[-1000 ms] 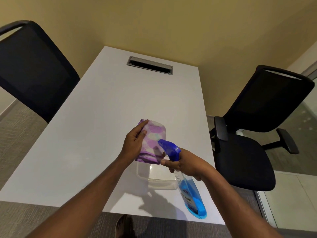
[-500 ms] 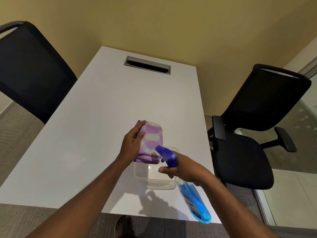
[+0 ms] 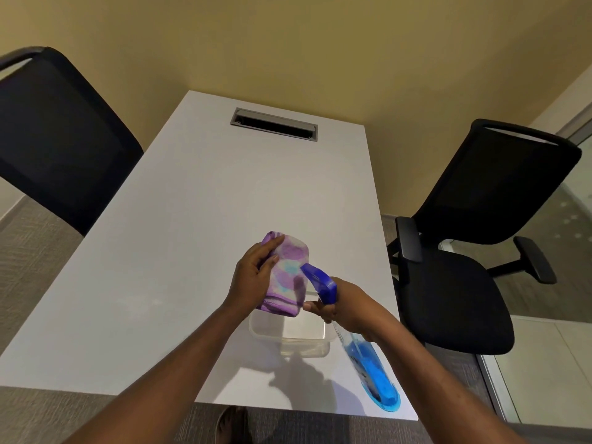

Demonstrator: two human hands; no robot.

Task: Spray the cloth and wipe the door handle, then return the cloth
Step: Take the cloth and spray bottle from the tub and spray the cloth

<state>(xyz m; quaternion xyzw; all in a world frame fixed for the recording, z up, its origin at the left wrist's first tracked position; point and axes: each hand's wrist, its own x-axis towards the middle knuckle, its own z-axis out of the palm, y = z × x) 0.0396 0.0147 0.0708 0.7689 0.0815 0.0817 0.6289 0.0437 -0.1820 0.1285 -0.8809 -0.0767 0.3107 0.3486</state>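
Observation:
My left hand (image 3: 251, 277) holds a folded purple and white cloth (image 3: 288, 274) upright above the white table (image 3: 160, 251). My right hand (image 3: 347, 304) grips the neck of a spray bottle (image 3: 368, 357) with blue liquid, tilted, its blue nozzle (image 3: 315, 277) pointing at the cloth from very close. A finger rests on the trigger. A clear plastic container (image 3: 290, 334) sits on the table right under both hands. No door handle is in view.
A black office chair (image 3: 464, 251) stands to the right of the table, another black chair (image 3: 54, 145) to the left. A cable slot (image 3: 274, 124) lies at the table's far end. Glass partition at right. My foot (image 3: 232, 426) shows below the near edge.
Both hands stay close together over the container. The bottle's nozzle has come slightly nearer to the cloth; the view shifted a little.

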